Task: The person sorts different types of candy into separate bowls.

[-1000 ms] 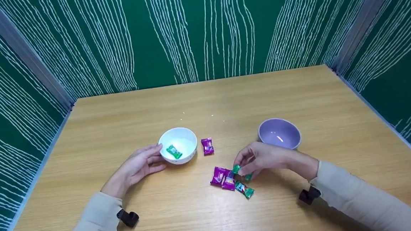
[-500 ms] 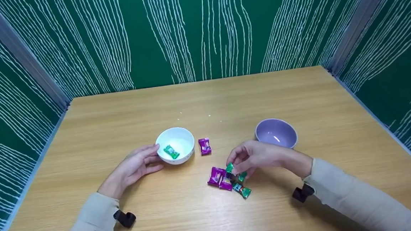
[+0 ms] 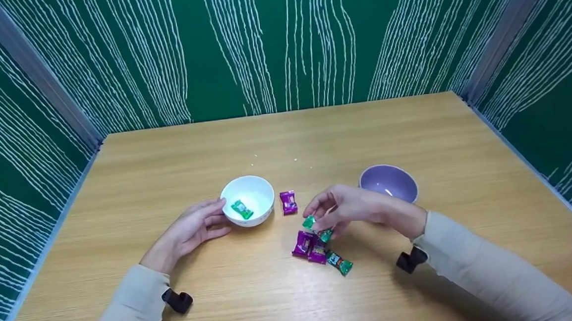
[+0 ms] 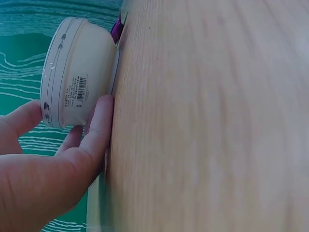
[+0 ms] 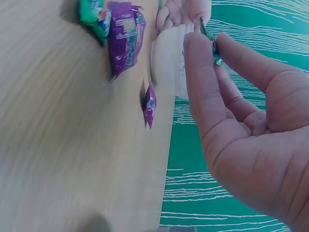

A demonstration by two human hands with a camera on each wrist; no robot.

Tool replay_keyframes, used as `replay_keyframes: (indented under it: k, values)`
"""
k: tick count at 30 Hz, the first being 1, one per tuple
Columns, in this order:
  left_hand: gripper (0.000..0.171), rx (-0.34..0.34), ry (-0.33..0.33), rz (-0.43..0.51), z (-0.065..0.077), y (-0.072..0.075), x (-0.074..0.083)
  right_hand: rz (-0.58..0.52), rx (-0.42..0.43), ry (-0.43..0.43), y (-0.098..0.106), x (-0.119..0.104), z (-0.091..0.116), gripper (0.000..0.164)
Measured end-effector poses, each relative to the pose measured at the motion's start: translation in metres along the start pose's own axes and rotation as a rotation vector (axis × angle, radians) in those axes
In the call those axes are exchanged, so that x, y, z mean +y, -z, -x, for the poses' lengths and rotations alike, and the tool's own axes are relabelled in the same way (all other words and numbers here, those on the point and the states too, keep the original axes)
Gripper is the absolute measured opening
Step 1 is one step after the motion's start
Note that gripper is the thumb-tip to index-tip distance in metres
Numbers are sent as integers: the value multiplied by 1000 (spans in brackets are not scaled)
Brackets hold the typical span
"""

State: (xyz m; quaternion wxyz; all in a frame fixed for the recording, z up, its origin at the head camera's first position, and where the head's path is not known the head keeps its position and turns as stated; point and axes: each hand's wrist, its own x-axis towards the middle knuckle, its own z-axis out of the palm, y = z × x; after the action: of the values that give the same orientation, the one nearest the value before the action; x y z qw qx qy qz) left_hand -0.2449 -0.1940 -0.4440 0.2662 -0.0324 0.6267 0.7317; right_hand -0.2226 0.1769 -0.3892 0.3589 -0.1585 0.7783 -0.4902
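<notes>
My left hand (image 3: 193, 233) holds the near left side of a white bowl (image 3: 260, 194), thumb at the rim and fingers against its wall. A green-wrapped candy (image 3: 242, 209) lies inside that bowl. Between thumb and fingertips, my right hand (image 3: 351, 208) pinches another green-wrapped candy (image 3: 309, 222), raised off the table in the right wrist view. Just below this hand are two purple-wrapped candies (image 3: 302, 243) and a green one (image 3: 339, 263), close together. One more purple candy (image 3: 288, 202) lies right beside the white bowl.
A purple bowl (image 3: 390, 181) stands behind my right forearm, partly covered by it. Tiny white specks dot the wooden table (image 3: 196, 161) behind the white bowl. Green walls with white lines (image 3: 279, 47) enclose the table's back and sides.
My right hand has lifted the pinched green candy and carried it left and away from me, over the purple candies. The left hand stays on the white bowl.
</notes>
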Motion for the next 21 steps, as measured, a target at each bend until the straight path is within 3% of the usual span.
replay_keyframes:
  k: [8,21]
  values:
    - [68,-5,2,-8,0,0,2,26,-28,-6,-2,-19,-15,29]
    - [64,-24,-3,-4,-2,2,0,-51,-65,62,-9,-48,-49,27]
